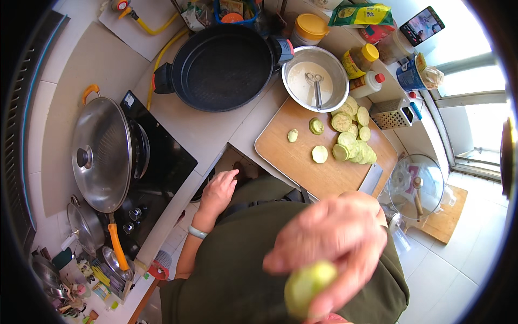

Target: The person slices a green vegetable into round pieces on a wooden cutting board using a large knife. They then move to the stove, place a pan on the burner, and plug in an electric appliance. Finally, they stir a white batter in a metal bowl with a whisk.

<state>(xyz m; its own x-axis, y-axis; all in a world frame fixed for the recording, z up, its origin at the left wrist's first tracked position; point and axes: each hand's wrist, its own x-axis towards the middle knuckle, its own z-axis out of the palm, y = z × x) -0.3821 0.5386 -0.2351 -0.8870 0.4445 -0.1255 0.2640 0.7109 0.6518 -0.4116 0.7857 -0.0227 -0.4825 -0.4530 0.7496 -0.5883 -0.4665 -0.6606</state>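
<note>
Close to the camera, my right hand [336,239] pinches a pale green slice [309,289] that looks like peeled eggplant; both are blurred. My left hand [218,190], with a pale bangle at the wrist, hovers before my waist near the counter edge, nothing visible in it. On the wooden cutting board [295,162], several similar slices [354,150] lie heaped at the right, with a lone slice [319,154], a stubby end piece [316,126] and a small tip [292,135] apart from them. A knife blade [370,179] rests on the board's right part.
A steel bowl [295,87] of pale batter with a whisk [317,91] stands behind the board. Left of it sits a black two-handled pan [226,67]. A lidded wok [101,162] occupies the gas stove [166,154]. A box grater [388,113] and a glass lid [431,174] are at right.
</note>
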